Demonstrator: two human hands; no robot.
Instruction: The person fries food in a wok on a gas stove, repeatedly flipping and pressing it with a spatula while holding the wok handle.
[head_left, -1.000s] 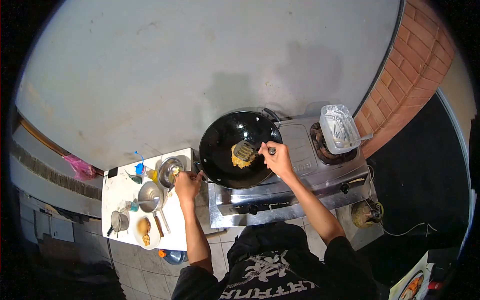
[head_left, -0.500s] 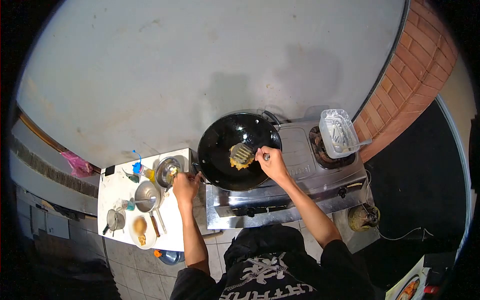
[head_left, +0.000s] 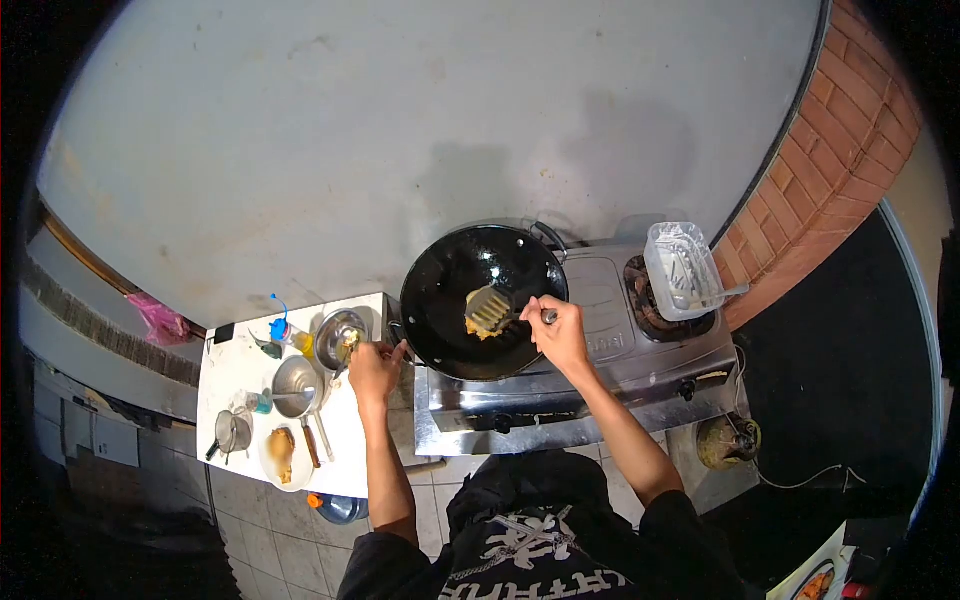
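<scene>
A black wok sits on the left side of the stove. My right hand is closed round the handle of a slotted spatula, whose head lies over a yellow-brown fried piece of food in the wok. At the wok's left side, my left hand has its fingers closed at the dark loop handle; part of the grip is hidden. Just behind that hand stands a metal bowl with some pale food in it.
On the white side table are a metal pot, a strainer, a plate with brown fried food, and a blue-capped bottle. A plastic container rests over the right burner. A grey wall rises behind.
The spatula head has shifted slightly over the food, and more of the food's upper left edge shows. The whole view has moved a little. My left hand stays at the wok handle.
</scene>
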